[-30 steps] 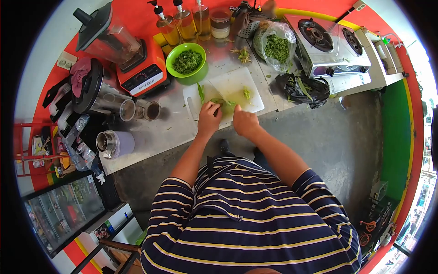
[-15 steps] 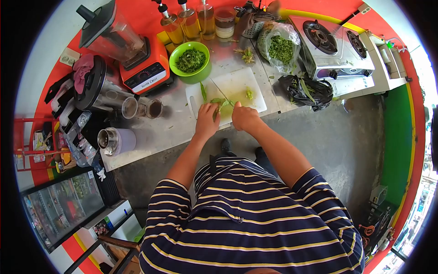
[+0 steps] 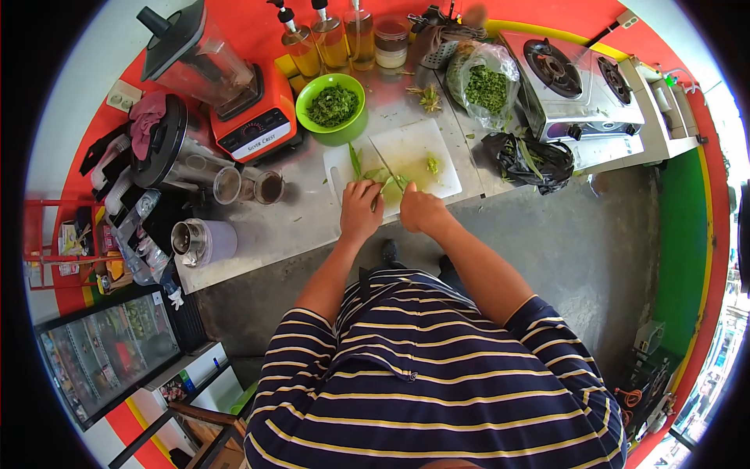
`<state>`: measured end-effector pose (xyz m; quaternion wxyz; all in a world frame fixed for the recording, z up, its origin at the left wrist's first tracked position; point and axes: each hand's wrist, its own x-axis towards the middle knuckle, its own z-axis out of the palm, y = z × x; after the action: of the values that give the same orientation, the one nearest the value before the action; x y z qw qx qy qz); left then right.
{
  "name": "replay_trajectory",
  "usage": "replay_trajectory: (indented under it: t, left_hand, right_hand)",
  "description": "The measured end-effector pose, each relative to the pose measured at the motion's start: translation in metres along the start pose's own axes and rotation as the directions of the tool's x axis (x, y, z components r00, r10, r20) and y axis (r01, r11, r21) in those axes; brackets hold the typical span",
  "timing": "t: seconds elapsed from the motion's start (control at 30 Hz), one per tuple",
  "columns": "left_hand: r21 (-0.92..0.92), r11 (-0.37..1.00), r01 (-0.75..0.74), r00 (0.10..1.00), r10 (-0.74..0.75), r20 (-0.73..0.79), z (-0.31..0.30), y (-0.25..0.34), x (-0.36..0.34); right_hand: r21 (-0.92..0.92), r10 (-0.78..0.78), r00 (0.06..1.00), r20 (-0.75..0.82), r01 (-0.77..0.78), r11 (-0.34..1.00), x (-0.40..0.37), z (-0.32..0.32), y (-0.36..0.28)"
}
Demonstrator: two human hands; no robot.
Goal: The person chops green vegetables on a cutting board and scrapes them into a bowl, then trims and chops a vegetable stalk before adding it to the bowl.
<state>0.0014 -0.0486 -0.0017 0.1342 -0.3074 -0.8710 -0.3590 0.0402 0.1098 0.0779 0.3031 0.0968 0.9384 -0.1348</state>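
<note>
On the white cutting board [image 3: 447, 148], my left hand [image 3: 362, 207] presses its bent fingers down on green leaves [image 3: 376, 176]. My right hand [image 3: 422, 209] is wrapped around the handle of a knife [image 3: 384, 162]. The thin blade points away from me and to the left, right beside the leaves. Its handle is mostly hidden in my fist. One long green leaf [image 3: 355, 159] lies past my left fingertips. A small pale green heap [image 3: 432, 164] rests on the board's right half.
A green bowl [image 3: 337, 135] of chopped greens stands behind the board, beside an orange blender [image 3: 254, 117]. Glass cups [image 3: 269, 187] are at left. A black plastic bag [image 3: 551, 168], a clear bag [image 3: 508, 86] of chopped greens and a gas stove [image 3: 582, 98] are at right.
The whole view has shifted slightly right and down. My right hand and the knife have drawn slightly closer to me relative to the board; my left hand stays on the leaves.
</note>
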Motion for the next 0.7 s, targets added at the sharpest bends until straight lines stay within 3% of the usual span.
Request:
replay_trajectory:
  t: [0.13,0.23,0.33,0.57,0.7]
  left_hand:
    - [-0.030,0.995,0.096,0.995,-0.097,-0.010,0.000,0.004,0.001]
    - [0.010,0.994,0.105,0.994,-0.105,0.008,0.001,0.001,-0.002]
    - [0.001,0.997,0.078,0.997,-0.078,0.000,0.002,-0.001,-0.002]
    - [-0.024,0.996,0.090,0.996,-0.090,-0.007,0.002,0.002,0.000]
    - [-0.025,0.997,0.077,0.997,-0.078,-0.008,0.001,0.001,-0.002]
  right_hand:
    - [0.033,0.044,0.999,-0.006,-0.044,0.999,-0.002,0.024,0.002]
    - [0.058,0.000,0.999,-0.051,0.003,0.998,0.010,0.017,0.000]
    - [0.022,-0.005,1.000,0.001,0.005,1.000,0.006,-0.004,-0.008]
    - [0.022,-0.007,0.998,-0.060,0.008,1.000,0.004,0.029,-0.007]
    - [0.008,-0.036,0.998,-0.044,0.036,0.999,0.007,0.001,-0.011]
